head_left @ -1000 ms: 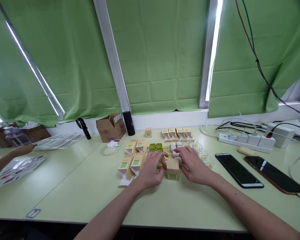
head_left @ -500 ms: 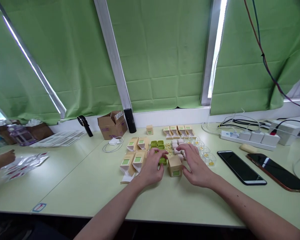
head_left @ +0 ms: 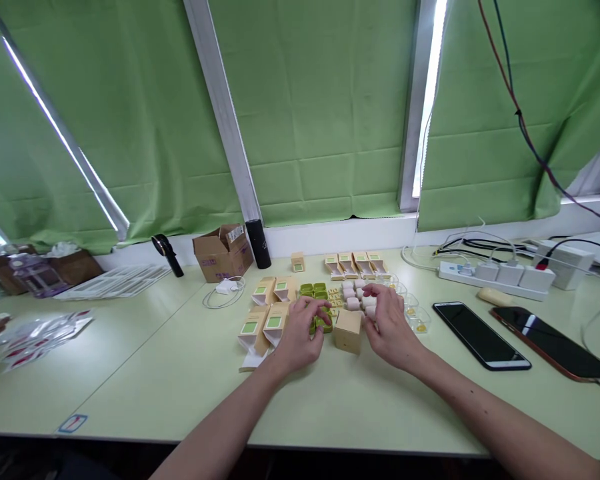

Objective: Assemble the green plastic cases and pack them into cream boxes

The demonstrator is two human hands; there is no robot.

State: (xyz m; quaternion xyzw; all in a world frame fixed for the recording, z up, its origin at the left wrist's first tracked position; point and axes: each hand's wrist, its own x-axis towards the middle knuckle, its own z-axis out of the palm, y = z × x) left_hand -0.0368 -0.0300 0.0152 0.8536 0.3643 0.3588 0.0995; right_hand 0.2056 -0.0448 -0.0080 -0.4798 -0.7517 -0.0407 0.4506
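The front closed carton (head_left: 348,332) shows tan faces; the open-flapped cartons (head_left: 249,328) are tan with white-edged green squares and white inner flaps. Square cups (head_left: 320,287) are olive green, small cylinders (head_left: 353,304) pinkish white. The tabletop (head_left: 170,380) is pale yellow-green, the curtains (head_left: 320,113) leaf green, the tumbler (head_left: 258,244) black.

Worktop (head_left: 350,417), near side: bare between forearms (head_left: 233,413) as far as the kraft box (head_left: 348,332) | Left of left grip (head_left: 303,333): opened boxes (head_left: 250,329), obstructing low passage; broad open strip beyond | Behind and beside kraft box: green trays (head_left: 321,325), pale blocks (head_left: 353,304), closely set | Right grip (head_left: 387,330): transparent cups (head_left: 421,321) alongside, phone (head_left: 481,335) farther right
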